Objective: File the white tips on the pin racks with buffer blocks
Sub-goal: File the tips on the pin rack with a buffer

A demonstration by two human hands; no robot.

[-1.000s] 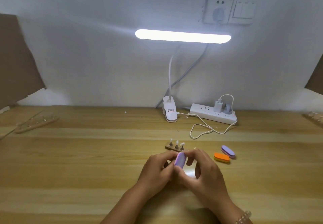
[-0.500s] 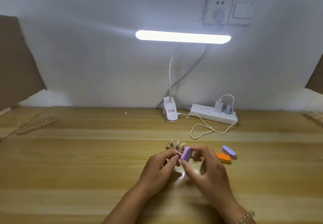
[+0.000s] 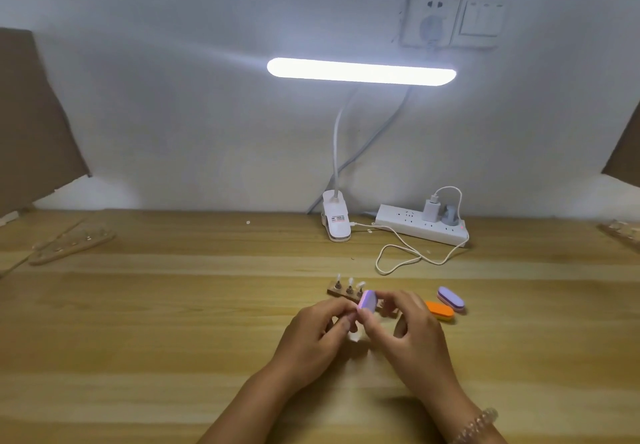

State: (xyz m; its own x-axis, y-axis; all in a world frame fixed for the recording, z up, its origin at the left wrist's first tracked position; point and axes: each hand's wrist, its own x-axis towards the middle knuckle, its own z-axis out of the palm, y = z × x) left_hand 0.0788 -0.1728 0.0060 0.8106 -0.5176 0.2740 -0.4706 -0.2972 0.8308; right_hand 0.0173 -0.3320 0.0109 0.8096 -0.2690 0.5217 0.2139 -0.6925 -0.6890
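Pale wooden table (image 3: 173, 322) against a white wall (image 3: 173, 114), lit bar lamp (image 3: 360, 72) clipped at the back edge beside a power strip (image 3: 420, 225), cardboard panels (image 3: 31, 114) on both sides. Pin rack (image 3: 341, 293) with white tips (image 3: 350, 281) sits mid-table just beyond the hands; right hand (image 3: 412, 336) pinches a purple buffer block (image 3: 367, 299) upright over it, left hand (image 3: 311, 336) fingertips bunched at the block's lower end, can't tell what they pinch. Orange block (image 3: 440, 310) and spare purple block (image 3: 450, 298) touching, right of the rack; more racks (image 3: 72, 242) at far left and right edges, bare wood left and near.
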